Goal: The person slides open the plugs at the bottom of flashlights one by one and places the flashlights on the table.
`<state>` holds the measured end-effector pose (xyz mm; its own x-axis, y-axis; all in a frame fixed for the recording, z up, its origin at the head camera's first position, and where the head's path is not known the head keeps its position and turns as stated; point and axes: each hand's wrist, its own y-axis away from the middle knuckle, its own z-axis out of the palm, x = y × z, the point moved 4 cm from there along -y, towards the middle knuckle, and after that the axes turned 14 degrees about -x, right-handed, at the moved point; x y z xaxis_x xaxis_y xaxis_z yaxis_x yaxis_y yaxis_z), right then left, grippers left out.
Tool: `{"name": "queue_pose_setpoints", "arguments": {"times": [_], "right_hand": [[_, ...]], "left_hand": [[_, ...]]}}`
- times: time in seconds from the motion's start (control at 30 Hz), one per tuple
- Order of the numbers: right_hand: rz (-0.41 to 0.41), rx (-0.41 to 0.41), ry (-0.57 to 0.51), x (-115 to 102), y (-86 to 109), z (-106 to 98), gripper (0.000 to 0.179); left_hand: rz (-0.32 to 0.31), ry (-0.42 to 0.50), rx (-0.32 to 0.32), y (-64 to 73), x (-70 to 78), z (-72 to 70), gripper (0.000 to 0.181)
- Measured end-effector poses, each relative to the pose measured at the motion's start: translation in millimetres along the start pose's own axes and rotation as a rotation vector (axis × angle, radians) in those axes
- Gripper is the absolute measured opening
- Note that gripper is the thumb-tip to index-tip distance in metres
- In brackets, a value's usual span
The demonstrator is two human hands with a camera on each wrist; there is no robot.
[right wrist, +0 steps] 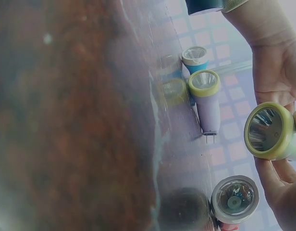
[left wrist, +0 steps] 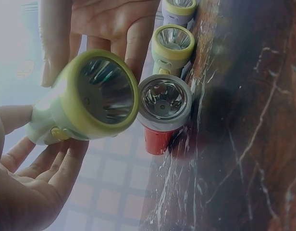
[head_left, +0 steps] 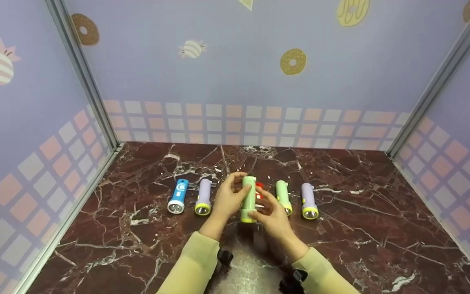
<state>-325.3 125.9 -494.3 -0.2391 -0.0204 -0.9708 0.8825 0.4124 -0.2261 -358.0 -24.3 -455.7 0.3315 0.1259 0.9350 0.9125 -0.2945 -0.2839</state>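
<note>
Both of my hands hold a light green flashlight (head_left: pixel 249 196) with a yellow rim, raised over the marble table. My left hand (head_left: pixel 230 199) grips its body from the left, thumb laid along the barrel. From the other side my right hand (head_left: pixel 275 216) pinches it, with the thumb near the yellow lamp end. The lens faces the wrist cameras, and a yellow switch shows on the side in the left wrist view. Close behind it lies a red flashlight (left wrist: pixel 157 139) with a grey rim, mostly covered by the hands in the head view.
Left of the hands lie a blue flashlight (head_left: pixel 179 196) and a purple flashlight (head_left: pixel 205 196). On the right are another green flashlight (head_left: pixel 282 192) and a second purple flashlight (head_left: pixel 308 198). Patterned walls (head_left: pixel 239 73) enclose the dark red marble table (head_left: pixel 382 228).
</note>
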Motion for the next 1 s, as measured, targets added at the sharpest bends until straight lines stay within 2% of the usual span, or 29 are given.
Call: {"name": "queue_pose_setpoints", "arguments": {"times": [0.4, 1.0], "right_hand": [[-0.009, -0.012, 0.017, 0.7, -0.5, 0.9, 0.070], [0.003, -0.022, 0.009, 1.8, 0.7, 2.7, 0.070]], "left_hand": [[0.004, -0.033, -0.036, 2.5, 3.9, -4.7, 0.034], [0.026, -0.048, -0.023, 2.2, 2.4, -4.2, 0.029]]}}
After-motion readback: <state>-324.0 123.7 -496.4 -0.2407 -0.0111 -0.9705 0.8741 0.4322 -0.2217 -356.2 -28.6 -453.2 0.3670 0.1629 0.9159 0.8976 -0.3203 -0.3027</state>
